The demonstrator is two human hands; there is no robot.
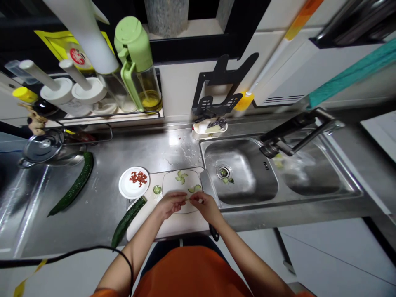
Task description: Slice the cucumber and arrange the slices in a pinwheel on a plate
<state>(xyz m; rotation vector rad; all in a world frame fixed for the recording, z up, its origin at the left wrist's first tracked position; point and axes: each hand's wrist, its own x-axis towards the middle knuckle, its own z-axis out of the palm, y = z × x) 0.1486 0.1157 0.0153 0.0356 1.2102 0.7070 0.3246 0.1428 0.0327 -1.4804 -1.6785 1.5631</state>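
Note:
My left hand [169, 205] and my right hand [206, 205] meet over a white plate [168, 181] on the white cutting board [176, 226]. Their fingertips pinch a thin pale piece, probably a cucumber slice [187, 199], between them. More cucumber slices [181, 177] lie in curves on the plate's far part. One round slice [157, 189] rests on the board to the left. A cut cucumber [127, 220] lies across the board's left corner. A black knife handle [214, 232] pokes out under my right wrist.
A small white dish with red bits [134, 182] sits left of the plate. A whole cucumber [72, 187] lies on the steel counter further left, near a pot lid [41, 148]. The double sink [247, 175] and tap [293, 132] are to the right. Bottles fill a rack [93, 95] behind.

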